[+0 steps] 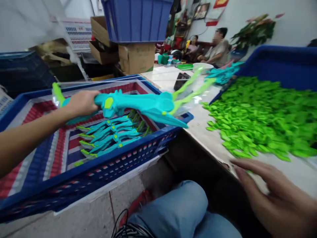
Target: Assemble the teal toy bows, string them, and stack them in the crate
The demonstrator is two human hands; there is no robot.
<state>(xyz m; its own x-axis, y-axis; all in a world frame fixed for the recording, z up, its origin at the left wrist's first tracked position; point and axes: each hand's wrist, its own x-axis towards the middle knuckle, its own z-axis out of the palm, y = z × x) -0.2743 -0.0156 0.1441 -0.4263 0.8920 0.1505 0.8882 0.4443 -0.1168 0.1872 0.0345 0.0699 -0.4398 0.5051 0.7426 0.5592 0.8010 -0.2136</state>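
Four o'clock: my right hand, fingers parted, seemingly empty. Nine o'clock: my left hand grips the turquoise toy over the basket; I'd keep it level, clear of the lined-up toys below.

Our left hand hides part of the turquoise piece it grips, whose lime prongs blur. Our right hand, also blurred, runs off the right edge; we cannot tell whether it holds the green speck between its fingers. We cannot identify the far black object.
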